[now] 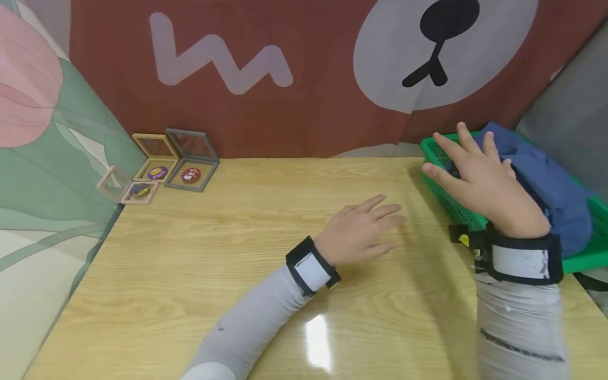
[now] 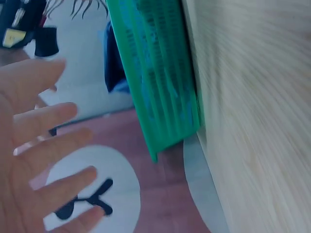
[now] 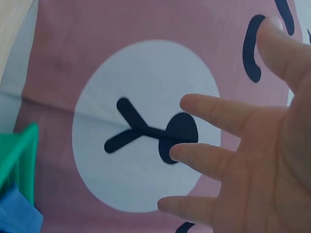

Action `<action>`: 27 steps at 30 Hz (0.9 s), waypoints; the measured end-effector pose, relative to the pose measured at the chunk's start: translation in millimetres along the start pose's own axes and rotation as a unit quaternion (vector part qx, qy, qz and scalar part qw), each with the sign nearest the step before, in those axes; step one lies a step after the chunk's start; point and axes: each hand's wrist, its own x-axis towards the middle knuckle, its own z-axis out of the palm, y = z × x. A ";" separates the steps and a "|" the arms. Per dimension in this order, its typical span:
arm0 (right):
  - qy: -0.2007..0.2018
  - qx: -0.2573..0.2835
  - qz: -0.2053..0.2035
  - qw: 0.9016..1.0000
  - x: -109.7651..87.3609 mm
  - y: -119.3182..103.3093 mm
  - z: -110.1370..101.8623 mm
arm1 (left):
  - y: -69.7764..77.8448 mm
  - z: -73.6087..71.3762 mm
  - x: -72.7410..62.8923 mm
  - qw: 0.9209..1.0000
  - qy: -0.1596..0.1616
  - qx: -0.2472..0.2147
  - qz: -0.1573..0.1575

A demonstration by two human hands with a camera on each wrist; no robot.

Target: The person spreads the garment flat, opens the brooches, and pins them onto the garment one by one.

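Note:
My right hand (image 1: 489, 182) is raised in front of and above a green basket (image 1: 439, 195), its fingers spread and nothing in its grasp. A dark blue cloth item (image 1: 551, 179) lies in that basket; its kind cannot be made out. Above the middle of the table hovers my left hand (image 1: 358, 232), fingers extended towards the basket, also holding nothing. In the left wrist view the fingers (image 2: 58, 150) are spread apart beside the basket's slatted side (image 2: 160, 82). The right wrist view shows spread fingers (image 3: 209, 160) against the backdrop, with a corner of the basket at the lower left.
At the table's far left corner stand small opened frames: a yellow one (image 1: 137, 173), a grey one (image 1: 204, 182) and a pale pink one (image 1: 125, 198), each with a small badge-like item inside. A brown bear-print cloth (image 1: 323, 105) hangs behind the wooden table (image 1: 214, 264).

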 end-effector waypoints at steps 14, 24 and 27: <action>0.054 -0.007 0.054 0.997 -1.5 56.9 -46.6 | 62.6 1.5 65.9 0.992 -0.022 0.055 0.110; 0.060 -0.034 0.114 0.991 4.4 111.9 -70.3 | 90.2 -0.9 82.4 0.988 0.031 0.072 0.133; 0.048 -0.047 0.125 0.990 7.1 130.2 -71.8 | 96.0 1.3 84.1 0.988 0.038 0.079 0.125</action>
